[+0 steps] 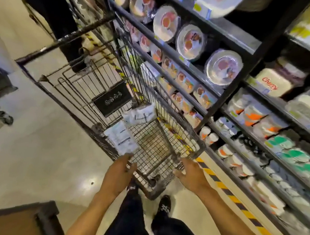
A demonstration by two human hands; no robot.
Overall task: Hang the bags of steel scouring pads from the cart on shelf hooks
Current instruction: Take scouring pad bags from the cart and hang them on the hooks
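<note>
— Where are the bags (pixel 141 114) lying?
— 2 are lying in the cart (pixel 154 151), frame centre. The nearer bag (pixel 121 137) is stretching up-frame from the left hand (pixel 120 168), which is reaching its near edge, grip unclear.
— The right hand (pixel 190 173)?
— Curling around the cart's rim.

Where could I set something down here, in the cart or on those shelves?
Bare mesh in the cart between the bags and its right wall. Open floor left of the cart. The shelves are packed with plates and cups.
</note>
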